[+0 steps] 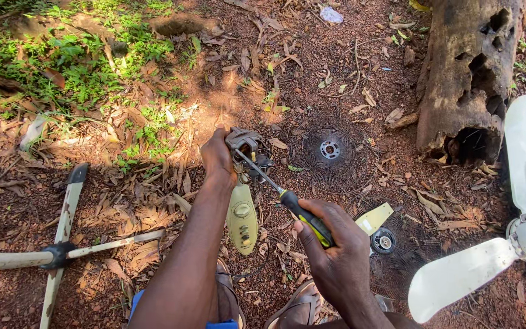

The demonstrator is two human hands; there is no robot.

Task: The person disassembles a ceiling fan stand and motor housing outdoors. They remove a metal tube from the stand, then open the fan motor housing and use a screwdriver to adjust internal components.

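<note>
The person's left hand [217, 157] is wrapped around the side of a small fan motor [246, 146], fingers closed on its metal housing, holding it just above the reddish, leaf-strewn ground [312, 73]. The right hand [335, 247] is clenched around the black-and-yellow handle of a screwdriver [287, 201], whose thin shaft slants up and left until its tip meets the top of the motor. Directly below the motor, between the two forearms, hangs the cream-coloured control housing [241, 218] with its knob and buttons (it seems joined to the motor, though the joint itself is hidden).

Just beyond the motor a round wire fan guard [330, 149] lies flat on the dirt, and a second guard [391, 244] lies near the right hand, partly under a pale flat piece. A white fan blade assembly [518, 231] rests at the right edge, next to a hollow, rotten tree stump [467, 73]. At the left lies a cross-shaped stand base [62, 244]. Sandalled feet show at the bottom.
</note>
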